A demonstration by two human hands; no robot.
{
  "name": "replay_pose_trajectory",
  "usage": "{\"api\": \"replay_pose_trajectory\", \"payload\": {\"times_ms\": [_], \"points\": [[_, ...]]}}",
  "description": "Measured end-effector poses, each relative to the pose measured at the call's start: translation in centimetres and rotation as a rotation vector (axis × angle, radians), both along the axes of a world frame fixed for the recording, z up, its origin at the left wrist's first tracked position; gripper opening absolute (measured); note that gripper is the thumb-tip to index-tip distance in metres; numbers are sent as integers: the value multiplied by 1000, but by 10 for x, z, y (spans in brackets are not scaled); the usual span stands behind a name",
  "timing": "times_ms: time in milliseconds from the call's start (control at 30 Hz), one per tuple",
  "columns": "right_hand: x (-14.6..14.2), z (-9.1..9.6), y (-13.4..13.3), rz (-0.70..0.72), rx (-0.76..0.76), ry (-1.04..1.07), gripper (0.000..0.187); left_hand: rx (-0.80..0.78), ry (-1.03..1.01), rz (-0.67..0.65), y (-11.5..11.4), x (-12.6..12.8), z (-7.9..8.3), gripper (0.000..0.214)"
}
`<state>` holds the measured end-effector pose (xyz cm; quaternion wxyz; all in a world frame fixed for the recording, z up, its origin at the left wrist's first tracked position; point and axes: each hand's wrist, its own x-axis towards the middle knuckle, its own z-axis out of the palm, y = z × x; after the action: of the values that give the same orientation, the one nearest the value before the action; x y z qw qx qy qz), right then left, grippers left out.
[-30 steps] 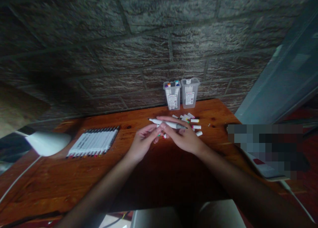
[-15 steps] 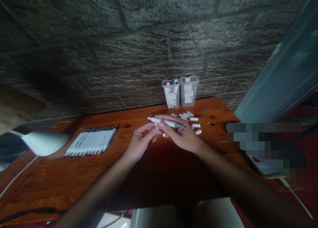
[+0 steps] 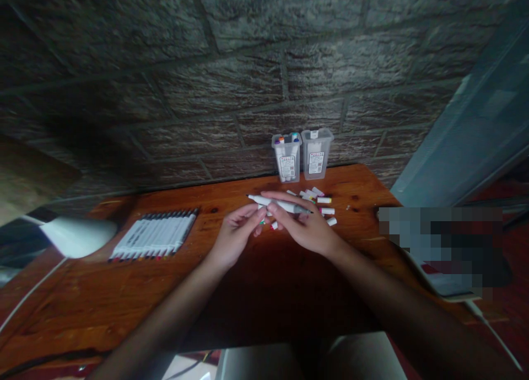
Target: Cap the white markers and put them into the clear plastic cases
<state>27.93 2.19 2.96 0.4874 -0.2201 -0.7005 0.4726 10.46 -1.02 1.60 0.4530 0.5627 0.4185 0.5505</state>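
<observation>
My right hand (image 3: 306,225) is closed round a white marker (image 3: 281,203) that lies slantwise across the fingers, its dark tips bare at both ends. My left hand (image 3: 237,231) almost touches the right one, thumb and fingers pinched on a small white marker cap (image 3: 262,222) with a green end, partly hidden. Several loose marker caps (image 3: 327,210), white with coloured ends, lie on the wooden table just behind and right of my right hand. To the left, a row of white markers (image 3: 155,235) lies side by side, without caps.
Two clear plastic boxes stand against the stone wall: the left box (image 3: 288,173) has several markers, the right box (image 3: 317,171) looks nearly bare inside. A white lamp head (image 3: 80,237) with a cable is at the left. A blurred-out device (image 3: 446,258) lies at the right edge.
The view has shifted very slightly, so the table things sit a little further right. Both hands keep the same hold on the marker and the cap.
</observation>
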Motion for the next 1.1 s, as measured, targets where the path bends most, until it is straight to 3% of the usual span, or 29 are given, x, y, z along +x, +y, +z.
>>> {"api": "replay_pose_trajectory", "payload": {"times_ms": [1100], "points": [[3,-3,1,-46,150,-57,35,-23,-13,5,-2,1,2,23]]}}
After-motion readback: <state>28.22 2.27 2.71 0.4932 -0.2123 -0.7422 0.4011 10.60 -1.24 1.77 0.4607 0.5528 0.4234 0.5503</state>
